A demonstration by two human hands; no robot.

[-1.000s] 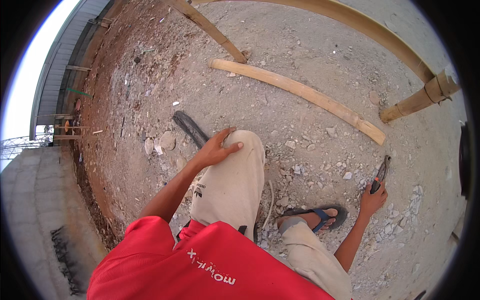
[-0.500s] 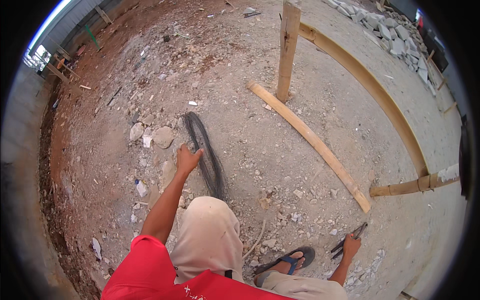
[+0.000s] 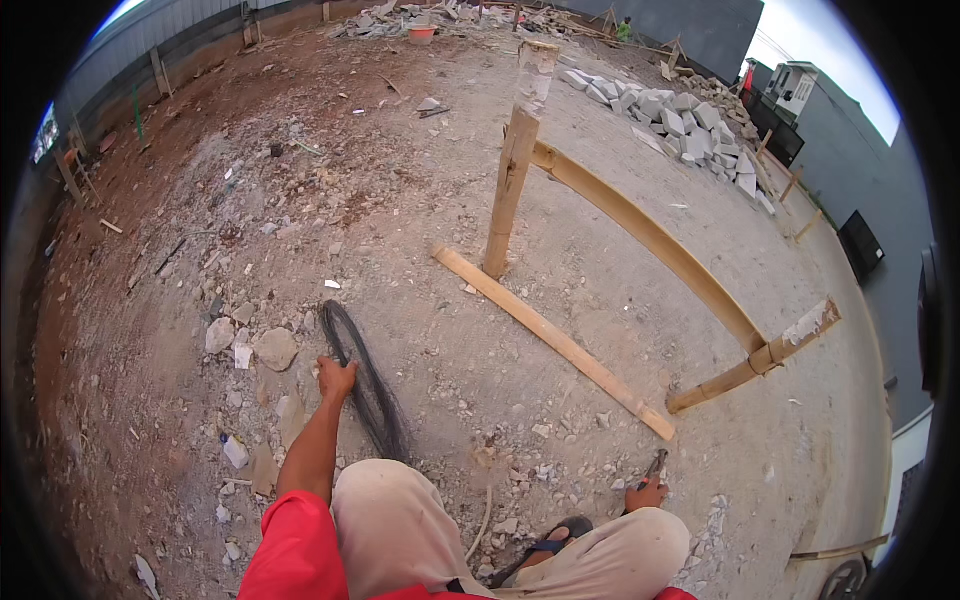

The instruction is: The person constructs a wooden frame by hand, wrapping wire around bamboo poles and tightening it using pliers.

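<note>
1. My left hand (image 3: 336, 378) has its grip closed on the black wire coil (image 3: 366, 385), taking it at the left side of the loop, near its middle. My right hand (image 3: 646, 493) rests by my right knee, its grip pinching a small dark tool (image 3: 655, 465); it looks like pliers, but I cannot tell for sure.
2. The coil lies flat on the ground just in front of my left knee, long and narrow. I judge it to be many thin strands bundled together: rather light, springy, not fragile. It may sag and spread if lifted from one point only, and loose ends can prick. I would hold the whole bundle in the fist.
3. The ground (image 3: 420, 260) is dry, dusty earth with stones (image 3: 276, 348) and scraps just beside the coil, so the strands could catch there.
4. Farther away lies a wooden plank (image 3: 555, 340), then an upright post (image 3: 510, 190) with a long rail (image 3: 650, 240).
5. Far behind are piled grey blocks (image 3: 680, 115) and a fence (image 3: 170, 30).
</note>
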